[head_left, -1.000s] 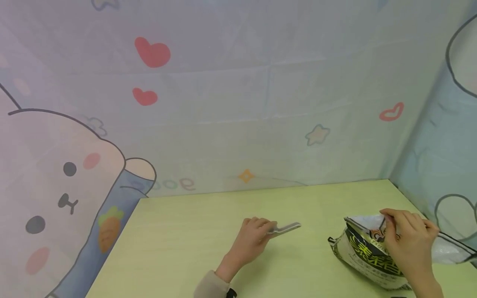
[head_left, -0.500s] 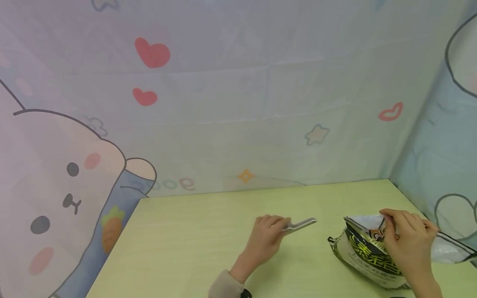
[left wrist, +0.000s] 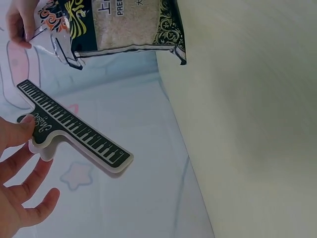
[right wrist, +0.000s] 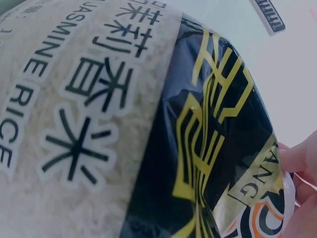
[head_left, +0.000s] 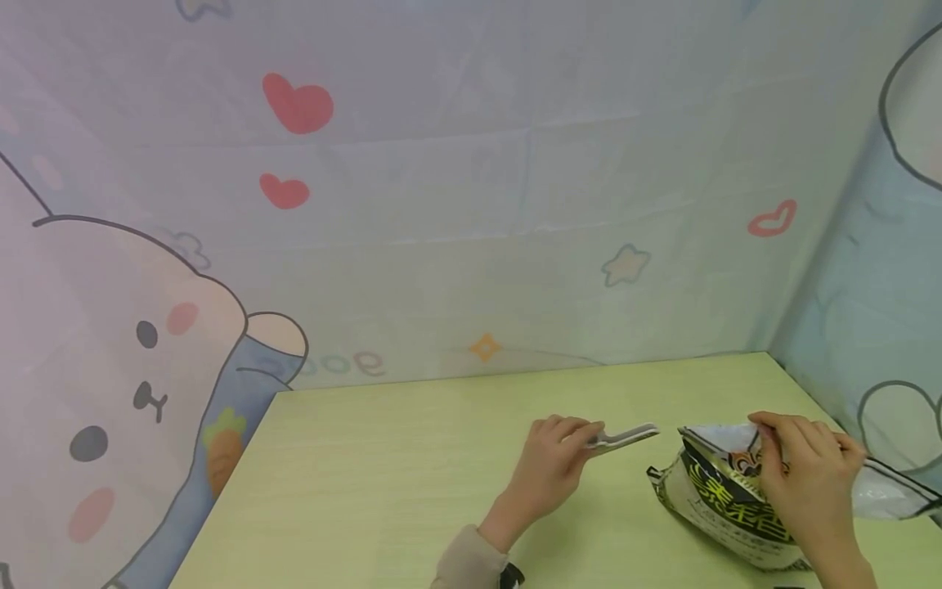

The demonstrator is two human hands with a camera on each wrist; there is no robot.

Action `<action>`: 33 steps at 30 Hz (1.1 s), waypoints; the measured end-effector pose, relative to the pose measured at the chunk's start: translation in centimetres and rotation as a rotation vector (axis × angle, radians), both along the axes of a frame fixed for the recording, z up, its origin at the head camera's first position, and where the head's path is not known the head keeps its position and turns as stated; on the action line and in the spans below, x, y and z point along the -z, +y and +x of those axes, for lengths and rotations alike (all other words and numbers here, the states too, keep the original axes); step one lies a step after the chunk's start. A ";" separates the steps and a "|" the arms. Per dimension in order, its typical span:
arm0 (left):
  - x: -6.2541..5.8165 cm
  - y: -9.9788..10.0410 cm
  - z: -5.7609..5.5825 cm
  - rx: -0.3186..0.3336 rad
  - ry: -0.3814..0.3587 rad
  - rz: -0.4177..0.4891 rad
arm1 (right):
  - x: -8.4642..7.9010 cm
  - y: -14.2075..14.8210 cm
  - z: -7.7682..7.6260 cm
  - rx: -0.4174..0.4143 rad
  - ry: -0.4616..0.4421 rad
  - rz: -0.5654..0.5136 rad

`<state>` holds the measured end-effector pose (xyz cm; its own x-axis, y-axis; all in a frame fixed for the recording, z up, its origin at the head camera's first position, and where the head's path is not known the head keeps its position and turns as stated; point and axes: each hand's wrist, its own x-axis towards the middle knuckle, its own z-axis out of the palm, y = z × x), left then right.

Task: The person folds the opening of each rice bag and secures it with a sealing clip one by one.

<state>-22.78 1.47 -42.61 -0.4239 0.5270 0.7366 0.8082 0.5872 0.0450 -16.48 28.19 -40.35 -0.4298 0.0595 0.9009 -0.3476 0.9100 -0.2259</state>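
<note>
A wide clip (left wrist: 74, 126) printed with piano keys is pinched between the thumb and fingers of my left hand (head_left: 548, 458) at its handle tabs. In the head view it points right toward a bag of jasmine rice (head_left: 736, 507), with a gap between them. The rice bag, partly see-through with black and yellow print, lies on the table at the right. My right hand (head_left: 813, 470) pinches the folded-over top of the bag. In the right wrist view the bag (right wrist: 89, 129) fills most of the picture, and only the right fingertips (right wrist: 297, 158) show at its top edge.
The pale yellow-green table (head_left: 368, 474) runs back to a cloth backdrop (head_left: 441, 204) with hearts, stars and a cartoon animal. Another cloth side (head_left: 861, 311) borders the table on the right. The bag's loose top end (head_left: 886, 495) sticks out right of my right hand.
My left hand has moved right and slightly away from me, carrying the clip closer to the bag. The right hand and the rice bag have stayed in place.
</note>
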 end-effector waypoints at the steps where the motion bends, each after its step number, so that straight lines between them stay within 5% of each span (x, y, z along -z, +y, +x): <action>1: -0.1 0.1 0.0 0.004 -0.001 0.003 | 0.0 0.0 0.0 0.000 0.003 0.002; 11: -0.5 1.3 -0.3 0.023 0.000 0.015 | 0.1 0.8 0.2 0.080 0.089 0.002; 19: -0.6 2.4 -0.9 0.035 -0.021 0.034 | -0.2 0.9 -0.2 0.006 0.128 0.021; 33: -1.1 4.9 -1.5 0.122 -0.034 0.066 | -0.9 0.8 0.2 0.013 0.003 -0.143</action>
<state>-24.27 6.34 -41.51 -0.3848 0.5274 0.7575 0.8708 0.4796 0.1084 -16.31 29.00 -39.43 -0.4251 0.1930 0.8843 -0.3366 0.8733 -0.3523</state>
